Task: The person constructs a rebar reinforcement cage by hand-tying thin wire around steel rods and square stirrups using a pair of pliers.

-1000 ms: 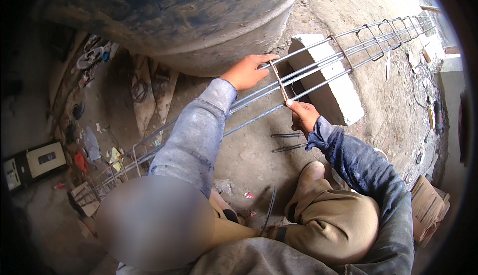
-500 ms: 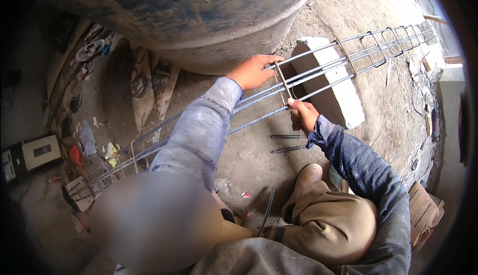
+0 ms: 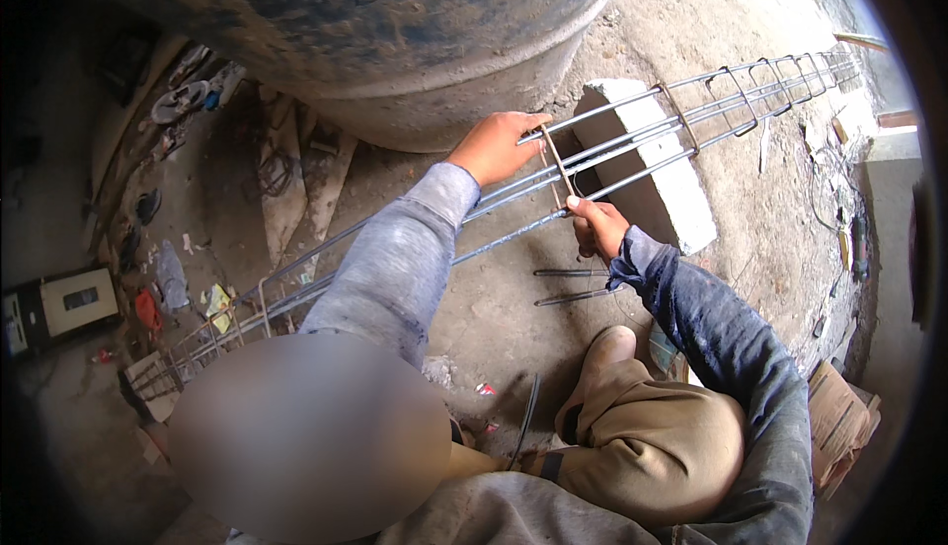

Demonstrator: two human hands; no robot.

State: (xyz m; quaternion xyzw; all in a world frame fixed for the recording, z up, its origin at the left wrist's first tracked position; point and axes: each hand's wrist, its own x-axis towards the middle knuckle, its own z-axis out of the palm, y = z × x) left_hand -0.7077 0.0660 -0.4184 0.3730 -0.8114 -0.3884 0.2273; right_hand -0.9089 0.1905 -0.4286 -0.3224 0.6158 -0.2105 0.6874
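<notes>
A long rebar cage (image 3: 632, 140) runs diagonally from lower left to upper right, its lengthwise bars ringed by square stirrups. My left hand (image 3: 494, 148) reaches over the cage's far bar, its fingers closed around one stirrup's (image 3: 556, 158) upper corner. At that same stirrup's lower corner, my right hand (image 3: 599, 227) is closed, thumb pressed on the ribbed near bar; its curled fingers are partly hidden. Beneath the cage, just right of my hands, a white block (image 3: 681, 199) sits on the ground. Below my right hand, two short dark rods (image 3: 571, 272) jut leftward.
A big dirt-caked drum (image 3: 395, 41) stands just beyond my left hand. Boards (image 3: 296, 170) and litter lie at left, near a beige box-like case (image 3: 79, 298). A stack of flat brown pieces (image 3: 839, 412) is at right. My boot (image 3: 610, 346) rests below the cage.
Both hands keep their places on the stirrup, with only slight shifts of the fingers. The view has moved a little; the cage and block look otherwise unchanged.
</notes>
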